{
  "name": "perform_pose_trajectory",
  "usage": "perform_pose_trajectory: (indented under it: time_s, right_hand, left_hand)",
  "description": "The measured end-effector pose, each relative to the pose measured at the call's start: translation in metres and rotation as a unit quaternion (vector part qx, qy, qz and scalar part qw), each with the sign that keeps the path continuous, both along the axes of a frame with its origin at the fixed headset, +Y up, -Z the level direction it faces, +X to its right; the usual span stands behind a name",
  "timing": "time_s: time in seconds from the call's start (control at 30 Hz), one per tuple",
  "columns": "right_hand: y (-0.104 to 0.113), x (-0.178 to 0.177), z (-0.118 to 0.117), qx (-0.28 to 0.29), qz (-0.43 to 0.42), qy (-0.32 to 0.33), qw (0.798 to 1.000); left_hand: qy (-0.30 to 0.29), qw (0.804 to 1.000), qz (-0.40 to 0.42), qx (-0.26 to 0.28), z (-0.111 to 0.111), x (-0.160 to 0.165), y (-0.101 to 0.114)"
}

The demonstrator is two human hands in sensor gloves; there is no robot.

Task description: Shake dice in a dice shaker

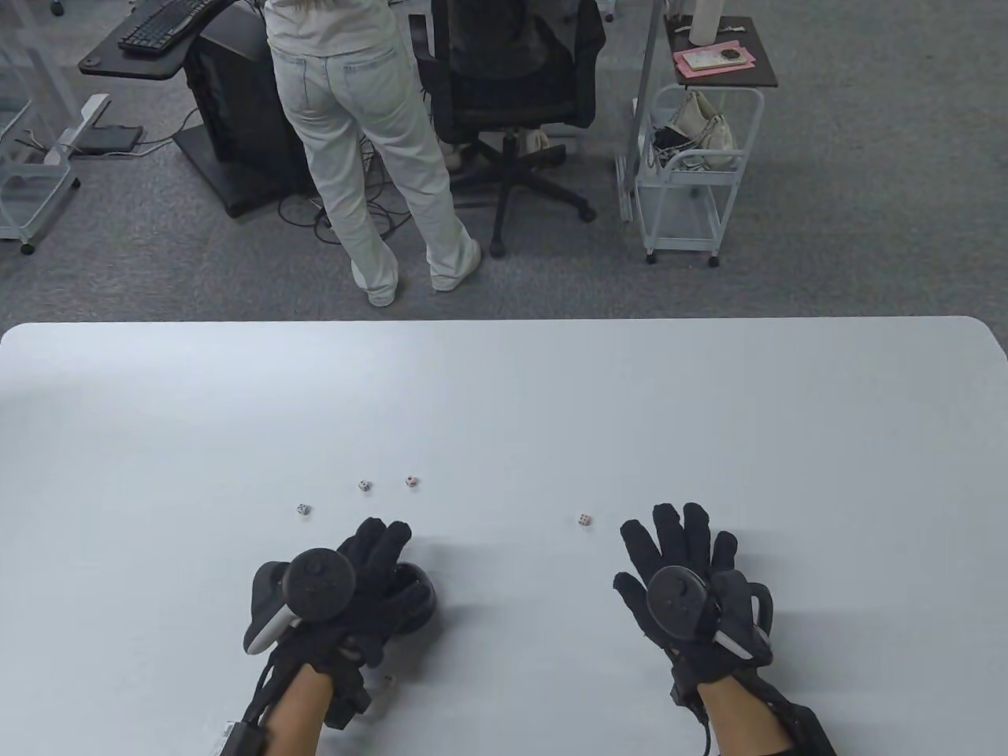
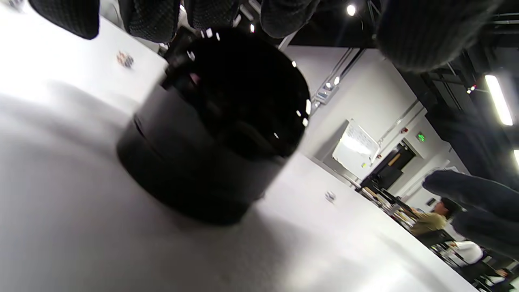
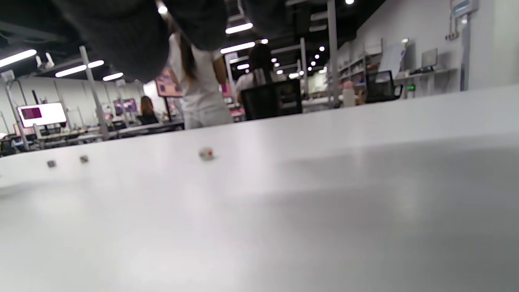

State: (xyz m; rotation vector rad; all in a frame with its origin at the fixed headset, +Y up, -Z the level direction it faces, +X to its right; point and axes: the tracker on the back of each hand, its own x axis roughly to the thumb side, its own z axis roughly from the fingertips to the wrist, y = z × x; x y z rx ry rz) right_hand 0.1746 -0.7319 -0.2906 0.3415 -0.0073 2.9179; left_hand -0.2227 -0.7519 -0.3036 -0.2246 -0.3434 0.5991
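A black round dice shaker [image 1: 419,600] stands on the white table [image 1: 504,394], mostly hidden under my left hand [image 1: 370,567]. In the left wrist view the shaker [image 2: 219,134] is blurred, and my spread fingers [image 2: 150,20] hang just over its top; I cannot tell if they touch it. Three dice lie beyond that hand: one on the left [image 1: 304,510], one in the middle [image 1: 364,486], one on the right [image 1: 411,481]. A fourth die [image 1: 583,520] lies left of my right hand [image 1: 677,543], which is flat, palm down, fingers spread and holding nothing. That die also shows in the right wrist view [image 3: 206,153].
Beyond the table's far edge a person in white [image 1: 370,142] stands by a black office chair [image 1: 516,94], a desk with a keyboard [image 1: 161,24] and a white cart [image 1: 693,173]. The table's right corner [image 1: 984,331] is rounded.
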Motion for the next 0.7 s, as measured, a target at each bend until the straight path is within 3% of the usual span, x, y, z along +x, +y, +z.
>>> perform_pose_trajectory:
  time_s: [0.17, 0.57, 0.7]
  right_hand:
    - [0.000, -0.001, 0.001, 0.001, 0.004, 0.003, 1.000]
    - [-0.001, -0.004, 0.002, 0.000, 0.013, 0.002, 1.000]
    - [0.000, -0.005, 0.002, 0.002, 0.013, 0.003, 1.000]
  left_hand:
    - [-0.028, 0.999, -0.005, -0.037, -0.004, 0.010, -0.011]
    - [0.003, 0.995, -0.100, -0.026, -0.012, 0.015, -0.014]
    - [0.007, 0.995, -0.094, -0.016, -0.014, 0.013, -0.013]
